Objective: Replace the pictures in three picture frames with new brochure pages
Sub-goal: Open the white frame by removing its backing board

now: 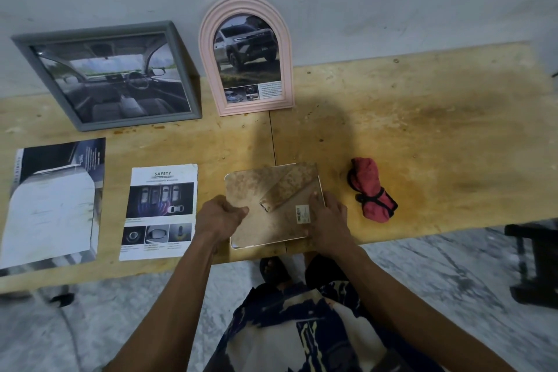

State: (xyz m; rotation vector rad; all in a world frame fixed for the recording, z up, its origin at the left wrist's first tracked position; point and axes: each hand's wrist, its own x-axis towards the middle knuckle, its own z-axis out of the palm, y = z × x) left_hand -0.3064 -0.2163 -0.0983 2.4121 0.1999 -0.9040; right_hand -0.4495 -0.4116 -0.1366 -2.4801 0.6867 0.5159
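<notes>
Brown, mottled backing board faces up on the third picture frame (273, 205), which lies face down at the near edge of the wooden table (422, 136), its hinged stand folded out across the back and a small label near its right side. The left hand (220, 216) curls its fingers round the frame's left edge and grips it. The right hand (327, 216) rests on the frame's right edge with fingers laid over the back; whether they clasp the rim cannot be told.

Just left of the frame lies a brochure page (159, 211) headed SAFETY, and further left a larger page (52, 205) showing a white vehicle. Well apart to the right sits a bundled red cloth (373, 190). At the back, leaning against the wall, stand a grey rectangular frame (111, 75) holding a car-interior picture and a pink arched frame (247, 54) holding a picture of a car.
</notes>
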